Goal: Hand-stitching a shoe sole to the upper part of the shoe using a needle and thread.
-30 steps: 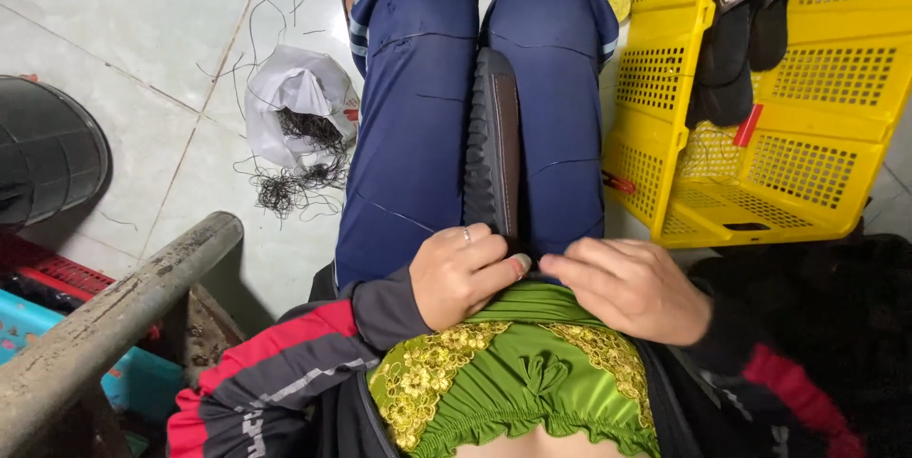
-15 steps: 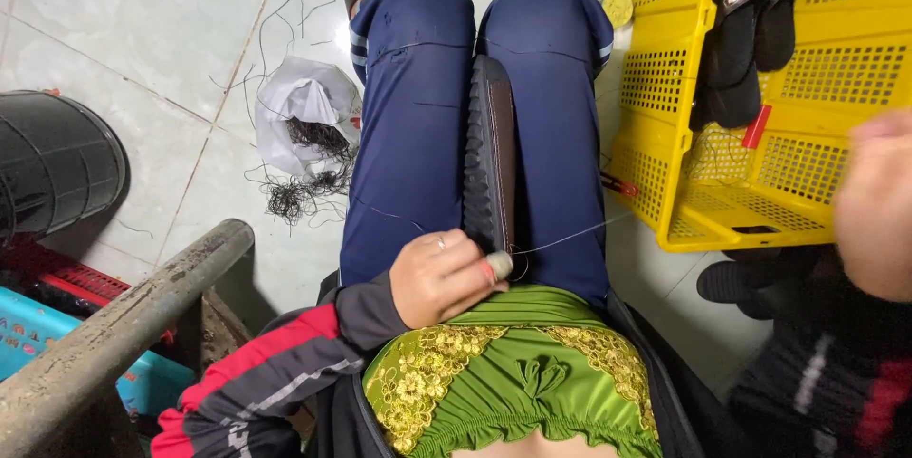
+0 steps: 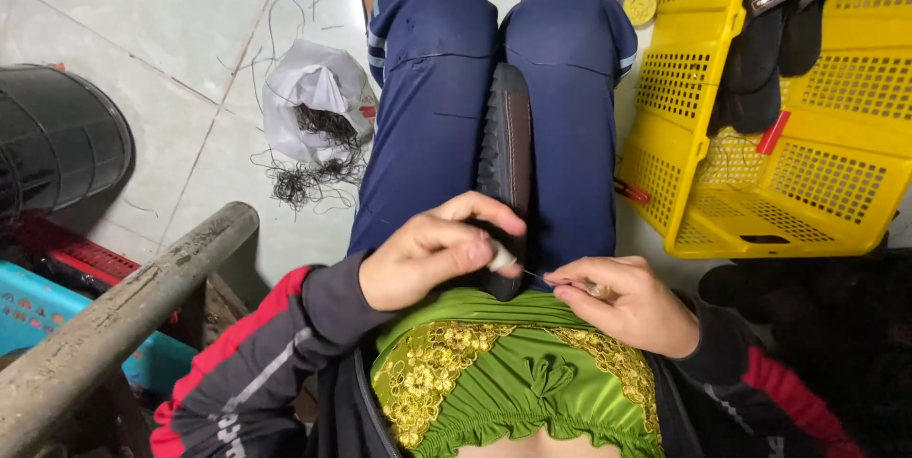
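The person sits with a dark shoe [image 3: 506,168] clamped upright between the knees, the ribbed sole turned to the left and the heel end close to the body. The left hand [image 3: 432,249] rests on the near end of the shoe, and its grip is closed there: thumb and forefinger press together on the edge, with a pale cover on one fingertip [image 3: 501,256]. The right hand [image 3: 629,304] is just beside it, over the green garment [image 3: 513,387], with its fingers pinched together on a thin needle [image 3: 534,275] that points toward the shoe. I cannot tell if a thread follows the needle, it is too fine to see.

In my judgement the step in hand is a stitch at the heel edge. To do it well, the knees should keep the shoe firm so that it does not turn, the left fingers should stay near the entry point but beside the needle's line, and the covered finger should take the push.

On the floor, to the left, a white plastic bag [image 3: 318,102] lies with dark thread scraps [image 3: 309,178] beside it. To the right stands a yellow perforated crate [image 3: 807,163] with more dark shoes [image 3: 769,35] hanging on its wall. A grey bar [image 3: 123,301] crosses the lower left corner.
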